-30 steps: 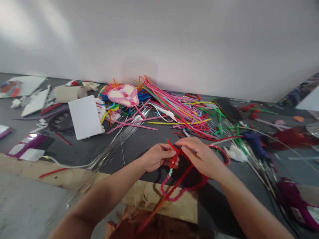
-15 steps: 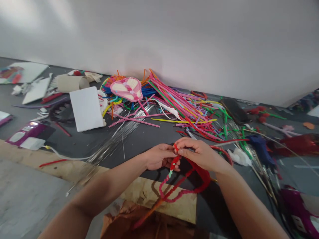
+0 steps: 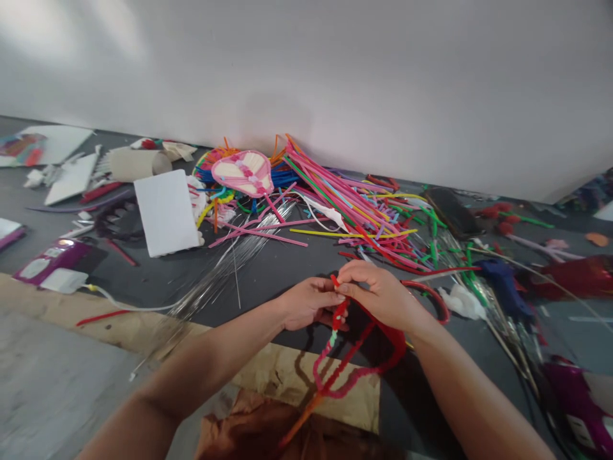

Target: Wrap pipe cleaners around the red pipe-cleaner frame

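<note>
The left hand [image 3: 313, 305] was closed in a pinch on a short red fuzzy strand [image 3: 340, 313], in the lower centre of the frame. The right hand [image 3: 372, 287] met it, thumb and fingertips narrowed around the strand's upper end, a stub of red poking out just above. The fingers hid whether the strand was wound around anything there.

Below the hands hung the fuzzy red-and-pink loop [image 3: 395, 345], its left end joined to the red strand through a pale green stretch [image 3: 334, 337]. A straight red-to-orange stem [image 3: 306, 409] crossed the loop's bottom and slanted to the lower edge of the frame.

The step looked like fine fingertip shaping at that upper end. Doing it well seemed to ask for a firm left pinch close beside the bend, so that the right hand's fingertips could work the end without twisting the loop. Gentle pressure would probably have spared the fuzz from flattening, and tucking the stub in looked wise, since a bare wire tip could prick or snag.

Beyond, on the tabletop [image 3: 287, 259], thin metal wires [image 3: 261, 227] lay left of centre, with a heap of coloured fuzzy stems [image 3: 330, 185] across the middle. A blue tool [image 3: 502, 287] sat at the right, well apart from the hands.
</note>
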A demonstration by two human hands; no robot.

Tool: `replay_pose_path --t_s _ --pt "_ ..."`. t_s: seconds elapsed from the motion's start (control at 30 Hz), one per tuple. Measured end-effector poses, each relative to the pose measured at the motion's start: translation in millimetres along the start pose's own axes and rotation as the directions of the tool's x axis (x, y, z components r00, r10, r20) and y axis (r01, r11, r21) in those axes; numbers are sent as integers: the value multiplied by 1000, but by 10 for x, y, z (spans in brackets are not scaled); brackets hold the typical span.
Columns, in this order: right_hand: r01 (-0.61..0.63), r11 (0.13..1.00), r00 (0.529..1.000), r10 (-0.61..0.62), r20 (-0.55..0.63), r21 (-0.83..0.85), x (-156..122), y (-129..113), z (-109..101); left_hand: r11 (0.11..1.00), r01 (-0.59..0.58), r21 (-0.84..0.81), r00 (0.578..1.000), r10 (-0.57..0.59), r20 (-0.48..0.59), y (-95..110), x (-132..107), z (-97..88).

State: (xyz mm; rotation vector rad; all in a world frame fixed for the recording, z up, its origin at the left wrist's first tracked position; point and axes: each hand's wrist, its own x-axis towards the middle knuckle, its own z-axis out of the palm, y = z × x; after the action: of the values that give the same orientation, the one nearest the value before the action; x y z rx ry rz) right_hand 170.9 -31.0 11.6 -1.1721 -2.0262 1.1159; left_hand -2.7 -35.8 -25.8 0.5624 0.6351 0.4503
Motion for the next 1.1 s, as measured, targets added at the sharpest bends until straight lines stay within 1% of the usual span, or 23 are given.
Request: replay_pose_path --t_s 0.1,0.17,0.23,0.33,0.4,0.53,0.63,0.8,0.93,1.0,1.1 --pt "-110 994 993 110 -30 -7 -44 59 -60 1000 -10 -14 1000 9 -23 0 -4 -4" --pt "-192 981 980 194 -43 29 -119 99 -110 1000 -15 -10 999 15 -36 5 -9 -6" --pt "-255 966 966 257 -32 44 -223 114 -133 1000 -19 -8 999 18 -47 13 -12 -5" --pt "-310 951 950 310 -34 0 -376 80 -93 1000 -22 2 997 22 -78 24 -12 7" --pt "-327 945 943 325 -78 -8 -444 48 -34 999 -30 38 994 34 -108 28 -8 22" --pt "-308 951 937 301 -176 -18 -492 38 65 992 -63 113 982 82 -171 29 2 59" --pt "-281 959 941 267 -210 -39 -495 65 94 990 -75 117 978 96 -186 32 1 84" --pt "-232 971 952 215 -220 -55 -498 87 112 999 -44 7 987 44 -154 64 -29 102" --pt "-194 979 961 177 -212 -64 -488 75 131 999 -11 -31 995 8 -103 90 -41 96" --pt "-185 981 963 169 -211 -60 -483 69 139 999 -13 -34 996 10 -84 89 -39 94" --pt "-185 981 961 167 -220 -62 -485 72 138 999 -39 -30 996 36 -85 73 -31 94"
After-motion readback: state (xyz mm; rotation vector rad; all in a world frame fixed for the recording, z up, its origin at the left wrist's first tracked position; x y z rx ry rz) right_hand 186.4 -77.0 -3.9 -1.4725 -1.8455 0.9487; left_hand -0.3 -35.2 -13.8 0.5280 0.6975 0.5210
